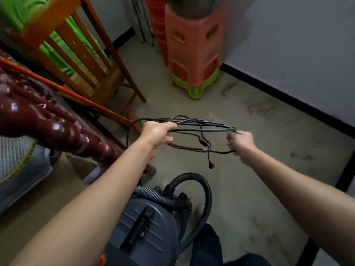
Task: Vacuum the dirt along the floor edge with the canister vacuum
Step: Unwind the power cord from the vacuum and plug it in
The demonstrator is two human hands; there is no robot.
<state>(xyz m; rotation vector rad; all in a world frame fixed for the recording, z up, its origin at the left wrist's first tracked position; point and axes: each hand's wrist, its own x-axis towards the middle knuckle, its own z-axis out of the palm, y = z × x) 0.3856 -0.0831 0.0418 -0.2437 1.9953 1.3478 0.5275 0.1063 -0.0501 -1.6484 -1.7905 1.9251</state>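
Canister vacuum (146,227), near centre, standing on the floor (249,189). Its hose (205,191) loops off the vacuum's far right side. Ahead of the vacuum and above the floor, the coiled power cord (201,129) spans between the left hand (156,133), ahead-left, and the right hand (241,143), ahead-right; each hand grips one end of the coil. The plug (211,166) hangs below the coil, between it and the vacuum. Far ahead of the vacuum, stacked stools (192,50) stand by the wall. A chair (86,60) stands ahead-left; a turned post (53,123) lies left of the vacuum, nearer than the chair. A baseboard (288,98) runs along the floor edge to the vacuum's right.
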